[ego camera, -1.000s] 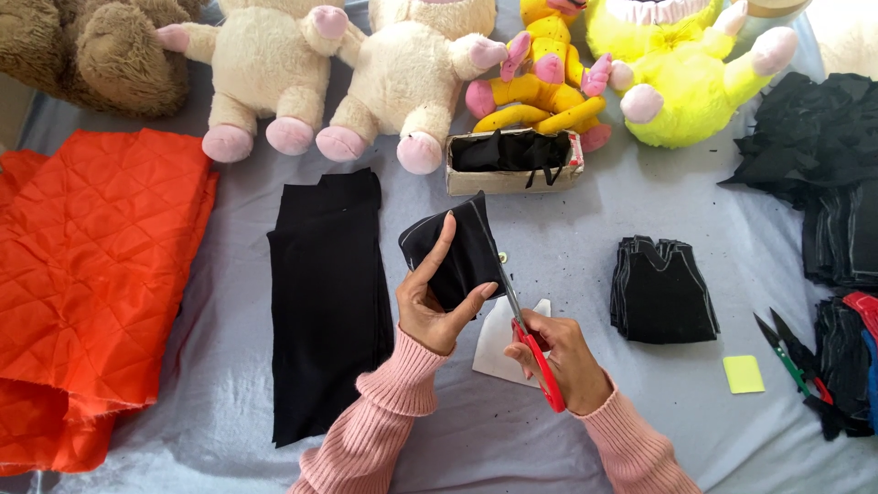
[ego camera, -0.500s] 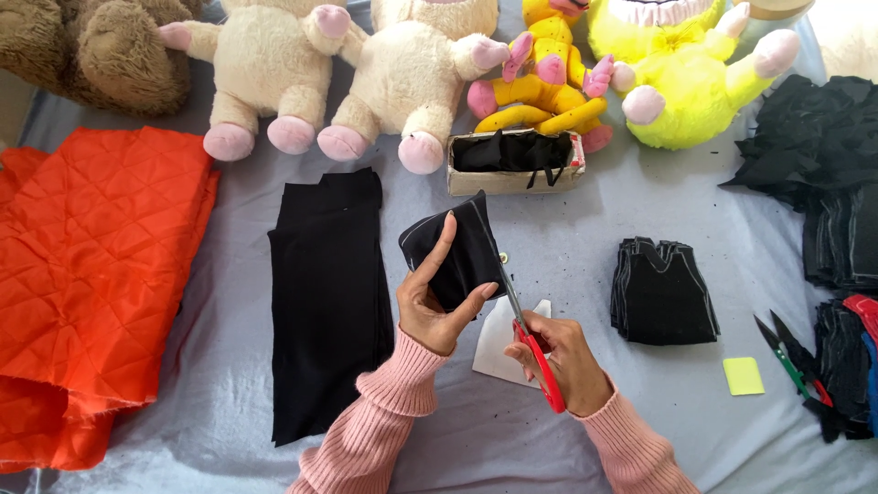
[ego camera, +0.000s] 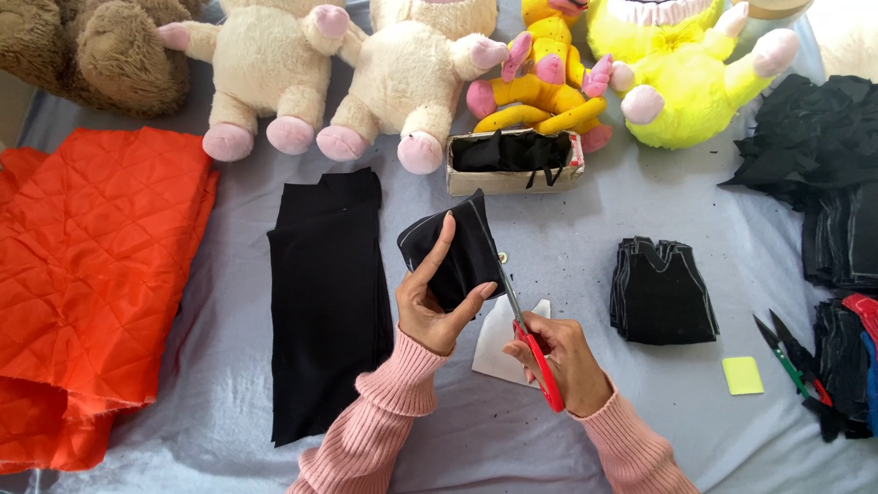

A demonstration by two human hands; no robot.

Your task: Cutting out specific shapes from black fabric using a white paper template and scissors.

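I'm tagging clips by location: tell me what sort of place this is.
Probably a home sewing or toy-making table: plush toys line the back, a stack of cut black pieces lies ready, and the hands work scissors through black cloth.

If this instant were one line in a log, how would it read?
left hand: holds black fabric piece | right hand: grips red-handled scissors, blades at fabric edge | white paper pattern under hands

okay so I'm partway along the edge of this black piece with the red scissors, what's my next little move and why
Probably close the red-handled scissors for one short snip, then slide them forward. Their blades lie along the right edge of the folded black fabric piece, which your left hand pinches steady while your right hand grips the handles.
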